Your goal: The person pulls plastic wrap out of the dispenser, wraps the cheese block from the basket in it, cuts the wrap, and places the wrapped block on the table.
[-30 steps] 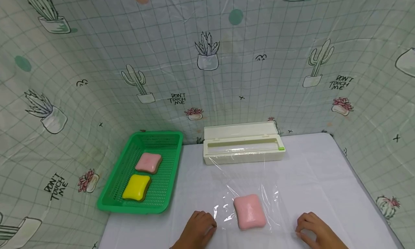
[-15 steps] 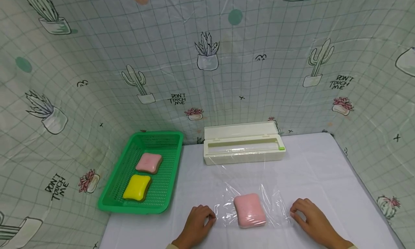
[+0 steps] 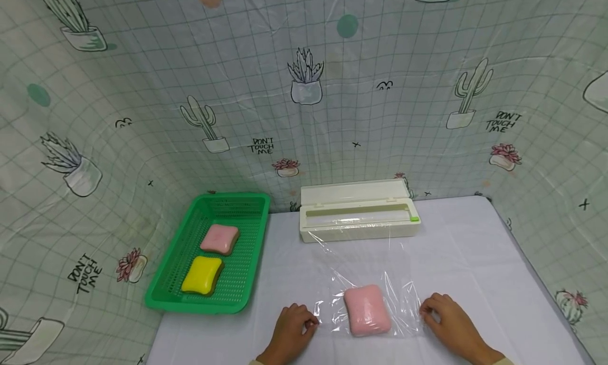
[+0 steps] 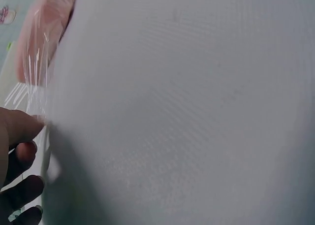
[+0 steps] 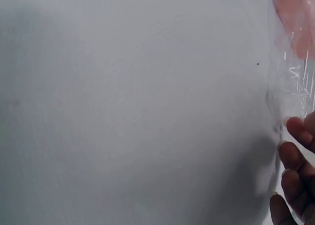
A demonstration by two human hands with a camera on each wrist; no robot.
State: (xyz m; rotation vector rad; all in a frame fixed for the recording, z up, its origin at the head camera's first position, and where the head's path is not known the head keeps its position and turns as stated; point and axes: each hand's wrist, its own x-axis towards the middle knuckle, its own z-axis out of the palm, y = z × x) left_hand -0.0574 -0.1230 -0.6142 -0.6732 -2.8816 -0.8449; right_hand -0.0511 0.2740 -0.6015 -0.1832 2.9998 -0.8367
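A sheet of clear cling film runs from the dispenser toward the front of the table. It lies over a pink, rounded, sponge-like block, with creases fanning out around it. At the film's left edge, my left hand pinches it between thumb and fingertip. My right hand pinches the opposite edge, thumb against index finger. Stretched film shows above the left fingertips in the left wrist view. Crinkled film reaches the right fingers in the right wrist view.
A green basket stands at the left, holding another pink block and a yellow block, both with brownish undersides. The dispenser's lid stands raised against the patterned curtain. A white cloth covers the table.
My right hand has moved away from me and then a little left, bringing the film's right edge inward. My left hand has moved slightly away from me. The block has barely moved.
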